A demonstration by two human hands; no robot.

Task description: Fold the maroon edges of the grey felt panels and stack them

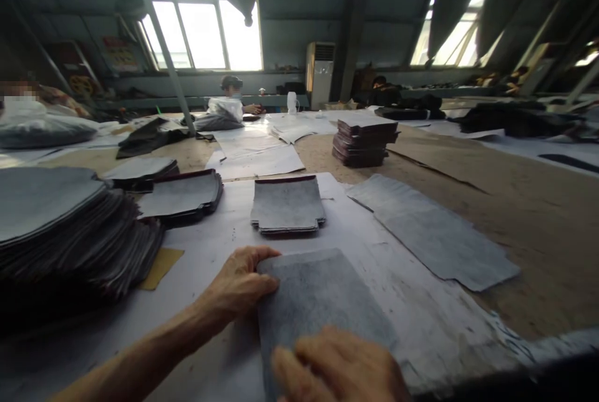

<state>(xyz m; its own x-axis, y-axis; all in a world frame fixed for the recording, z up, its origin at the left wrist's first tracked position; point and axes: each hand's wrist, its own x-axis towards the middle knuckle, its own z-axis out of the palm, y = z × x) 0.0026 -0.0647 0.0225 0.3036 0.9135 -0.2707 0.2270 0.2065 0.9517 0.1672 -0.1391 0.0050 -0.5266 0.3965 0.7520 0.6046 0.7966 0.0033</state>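
A grey cut fabric piece [318, 296] lies flat on the white paper-covered table in front of me. My left hand [241, 283] rests at its left edge, fingers curled over the edge and thumb along it. My right hand [339, 367] lies on the near end of the same piece, fingers bent and pressing down; it is blurred and close to the camera. Just beyond sits a small stack of grey pieces [287, 205] with notched corners.
A tall fanned pile of grey pieces [70, 227] fills the left. Two more stacks [182, 196] lie behind it. A long grey piece [430, 233] lies right; a dark stack [365, 140] stands farther back. A seated person [229, 99] works at the far end.
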